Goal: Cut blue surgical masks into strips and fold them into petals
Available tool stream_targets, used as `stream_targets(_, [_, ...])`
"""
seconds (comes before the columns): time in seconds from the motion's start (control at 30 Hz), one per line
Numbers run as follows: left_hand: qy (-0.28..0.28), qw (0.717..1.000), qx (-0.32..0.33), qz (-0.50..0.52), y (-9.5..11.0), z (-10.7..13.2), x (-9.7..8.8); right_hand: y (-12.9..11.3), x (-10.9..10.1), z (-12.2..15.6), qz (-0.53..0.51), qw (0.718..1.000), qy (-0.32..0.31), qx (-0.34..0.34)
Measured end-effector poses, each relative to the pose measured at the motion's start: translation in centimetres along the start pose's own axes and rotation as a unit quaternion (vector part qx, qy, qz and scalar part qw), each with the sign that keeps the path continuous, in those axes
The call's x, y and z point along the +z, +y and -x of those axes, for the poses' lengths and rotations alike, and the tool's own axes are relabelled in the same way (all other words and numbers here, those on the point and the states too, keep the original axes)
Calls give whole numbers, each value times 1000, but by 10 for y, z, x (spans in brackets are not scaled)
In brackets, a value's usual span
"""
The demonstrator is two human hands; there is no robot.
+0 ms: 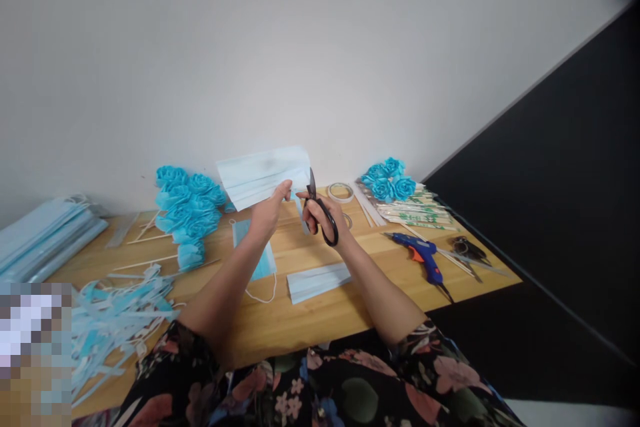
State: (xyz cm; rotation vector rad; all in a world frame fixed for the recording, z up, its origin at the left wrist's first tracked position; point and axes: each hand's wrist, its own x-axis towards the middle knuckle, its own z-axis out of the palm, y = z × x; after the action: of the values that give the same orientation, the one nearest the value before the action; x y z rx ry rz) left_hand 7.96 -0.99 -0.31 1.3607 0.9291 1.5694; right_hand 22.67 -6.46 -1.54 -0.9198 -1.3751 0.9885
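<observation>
Raised above the middle of the table, an unfolded pale blue face mask [265, 170] is gripped at its lower edge by my left hand [270, 210]. My right hand [325, 212] holds black-handled scissors [329, 223], blades pointing up along the mask's right edge. A narrow blue strip [302, 215] hangs down by the scissors. Below my hands, a blue face mask with ear loops [263, 263] lies partly hidden by my left forearm. Beside my right forearm rests a folded pale blue mask piece [319, 282].
Blue flowers on sticks [193, 210] lie left, above a heap of cut strips [120, 320]. Stacked masks [45, 233] are at far left. To the right are a tape roll [341, 193], more blue flowers [387, 180], packaged sticks [420, 210], a blue glue gun [423, 257] and a dark tool [470, 250].
</observation>
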Motion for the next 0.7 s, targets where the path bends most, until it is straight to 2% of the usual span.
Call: stream_targets(0.7, [15, 1000, 11, 5, 3, -1, 1, -1, 0, -1, -12, 999, -25, 22])
